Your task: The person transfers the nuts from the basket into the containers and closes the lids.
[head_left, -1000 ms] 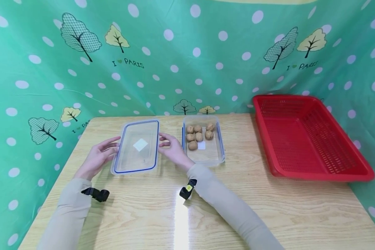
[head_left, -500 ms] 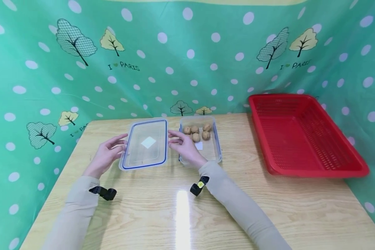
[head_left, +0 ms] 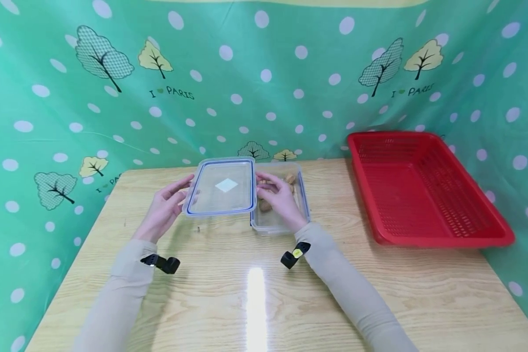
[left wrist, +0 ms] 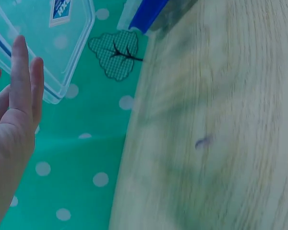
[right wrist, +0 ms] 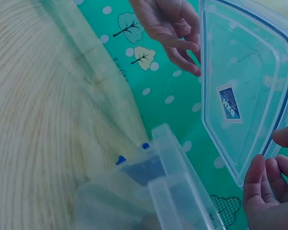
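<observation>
A clear plastic lid (head_left: 207, 198) with a blue seal is raised off the table, its inner side with the seal facing the head camera. My left hand (head_left: 165, 208) holds its left edge, fingers along the underside. At the right edge my right hand (head_left: 281, 198) pinches the rim between thumb and fingers, as the right wrist view shows on the lid (right wrist: 249, 52). The lid's right edge overlaps a clear food container (head_left: 305, 205) standing on the table. Inside are walnuts (head_left: 265, 206), partly hidden by the lid and right hand.
A large red plastic basket (head_left: 393, 205) stands at the right of the wooden table (head_left: 211, 293). A green dotted curtain (head_left: 229, 117) hangs behind and along both sides. One small dark bit (head_left: 198, 229) lies on the table left of the container.
Both hands have carried the lid to the right and up, from left of the container to partly over it. The lid has tilted flatter. The head view has shifted slightly.
</observation>
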Available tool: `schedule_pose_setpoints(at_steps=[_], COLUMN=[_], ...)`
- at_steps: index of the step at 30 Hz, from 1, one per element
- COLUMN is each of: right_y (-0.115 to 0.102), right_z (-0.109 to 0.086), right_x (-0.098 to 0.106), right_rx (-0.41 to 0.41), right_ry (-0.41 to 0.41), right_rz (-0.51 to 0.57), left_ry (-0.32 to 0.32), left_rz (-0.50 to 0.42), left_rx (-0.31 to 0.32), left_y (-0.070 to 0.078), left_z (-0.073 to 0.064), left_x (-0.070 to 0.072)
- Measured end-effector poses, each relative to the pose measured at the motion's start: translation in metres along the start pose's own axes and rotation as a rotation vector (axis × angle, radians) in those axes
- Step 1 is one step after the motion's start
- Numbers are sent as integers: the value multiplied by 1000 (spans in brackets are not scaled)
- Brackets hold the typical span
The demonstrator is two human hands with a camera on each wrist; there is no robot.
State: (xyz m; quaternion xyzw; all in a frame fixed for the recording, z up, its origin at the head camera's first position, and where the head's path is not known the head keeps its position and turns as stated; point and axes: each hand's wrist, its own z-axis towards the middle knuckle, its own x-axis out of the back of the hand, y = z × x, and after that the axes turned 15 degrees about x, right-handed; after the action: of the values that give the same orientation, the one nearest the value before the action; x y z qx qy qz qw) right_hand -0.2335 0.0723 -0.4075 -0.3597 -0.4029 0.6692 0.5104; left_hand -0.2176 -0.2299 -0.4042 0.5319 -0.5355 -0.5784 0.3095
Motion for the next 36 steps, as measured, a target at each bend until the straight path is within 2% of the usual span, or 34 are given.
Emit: schedule_pose_setpoints(at_steps=[5,9,15,19,22,25,30,36], right_y=[-8,-11,-14,-16,-18,-20,-34,-58], right_z=[2,3,6,10,12,14,15,15], right_x=[11,17,20,21,22,23,22,23], right_rx=[14,29,48,89,132,179,237,273], right_ry=[40,39,-4,-15,-19,-28,0,68], right_rz=[-5,10,-28,-94,-112,-105,-115,-164], left_ry=[15,85,152,298,447,528,558,533], left_rz=[58,76,-40,-34,33,100,165,109], left_rx=[-47,-92,-174,-223,-233,-251,-304,-347], left_y=[0,-1,2,8,13,18,24,27], left_z=[8,14,25,30,34,37,43,49], left_x=[-17,-28,-45,-57,-66,-74,-86,-94])
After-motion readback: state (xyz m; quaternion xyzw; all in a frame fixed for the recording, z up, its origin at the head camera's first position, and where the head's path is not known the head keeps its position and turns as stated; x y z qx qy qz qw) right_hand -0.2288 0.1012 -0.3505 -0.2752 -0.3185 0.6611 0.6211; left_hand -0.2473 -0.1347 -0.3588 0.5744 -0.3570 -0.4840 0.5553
